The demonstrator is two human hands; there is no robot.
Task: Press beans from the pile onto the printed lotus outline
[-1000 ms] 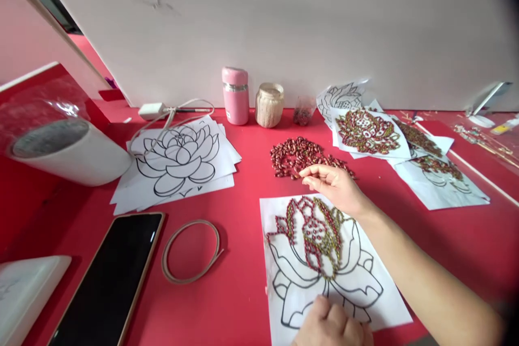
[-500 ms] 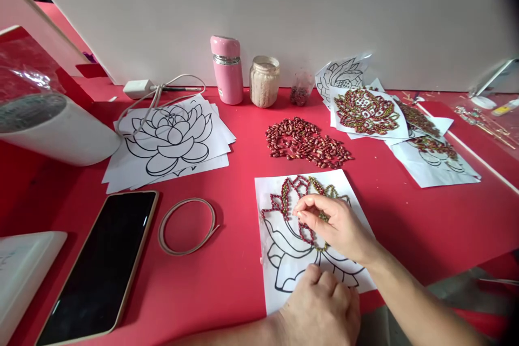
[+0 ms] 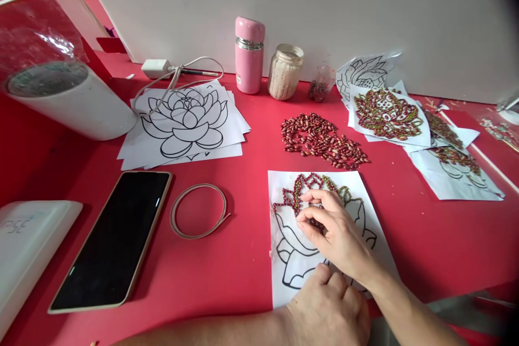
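Note:
A white sheet [image 3: 298,259] with a printed lotus outline lies on the red table, its upper petals lined with red and green beans. Over those lined petals is my right hand [image 3: 328,221], fingers spread and curved, nothing visible between them; it hides the middle of the drawing. My left hand [image 3: 330,308] rests as a loose fist on the lower edge of the sheet; whether anything is inside it is hidden. Behind the sheet lies a pile of red speckled beans [image 3: 320,138].
Left: phone [image 3: 113,243], coiled band [image 3: 198,211], printed sheets [image 3: 186,124], white tube [image 3: 73,97], white device [image 3: 32,248]. Back: pink bottle [image 3: 249,57], glass jar [image 3: 285,73], small bean cup [image 3: 321,86]. Right: bean-covered lotus sheets [image 3: 389,113].
My right hand's fingertips have parted from a pinch and its fingers have spread. The view has shifted, so the table items appear further right. My left hand keeps its place on the sheet's lower edge.

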